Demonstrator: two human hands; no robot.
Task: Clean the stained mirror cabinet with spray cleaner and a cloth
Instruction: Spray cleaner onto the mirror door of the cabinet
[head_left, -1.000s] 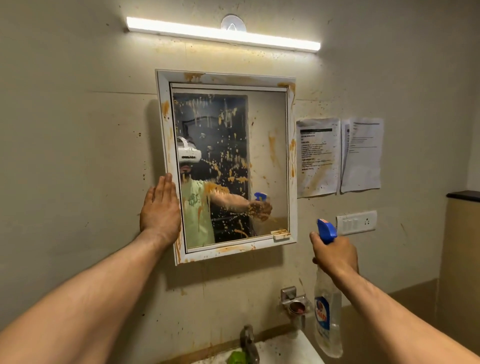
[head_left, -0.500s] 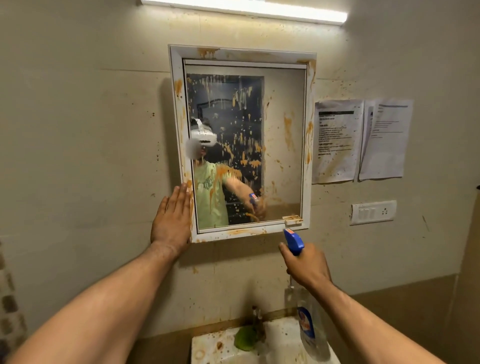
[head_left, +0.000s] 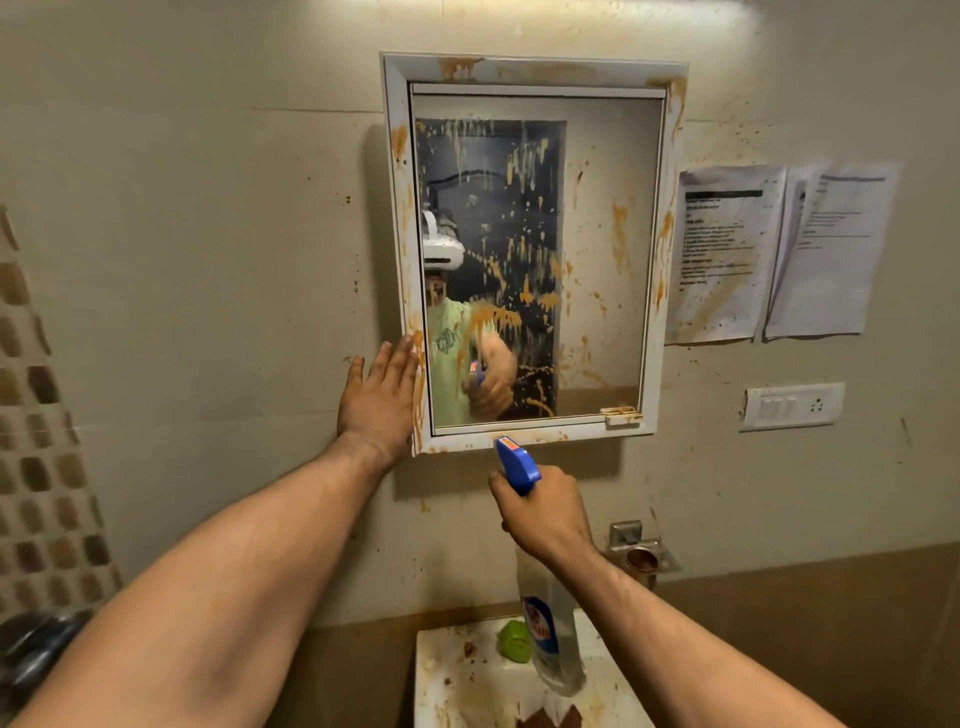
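Note:
The white-framed mirror cabinet (head_left: 535, 70) hangs on the wall, its glass and frame streaked with orange-brown stains. My left hand (head_left: 379, 400) lies flat with straight fingers against the wall and the cabinet's lower left edge. My right hand (head_left: 545, 512) grips the neck of a clear spray bottle (head_left: 550, 644) with a blue trigger head, the nozzle pointing up at the cabinet's bottom rail. No cloth is in view.
A stained white sink (head_left: 467, 680) with a green object (head_left: 511, 642) sits below. A metal holder (head_left: 641, 553) is on the wall to the right. Two paper sheets (head_left: 727, 254) and a switch plate (head_left: 792, 405) hang right of the cabinet. Mosaic tiles (head_left: 36, 415) line the left.
My right hand has carried the spray bottle left and closer to the cabinet's bottom edge. My view has dropped, so the cabinet sits higher. My left hand stays on the cabinet's left side.

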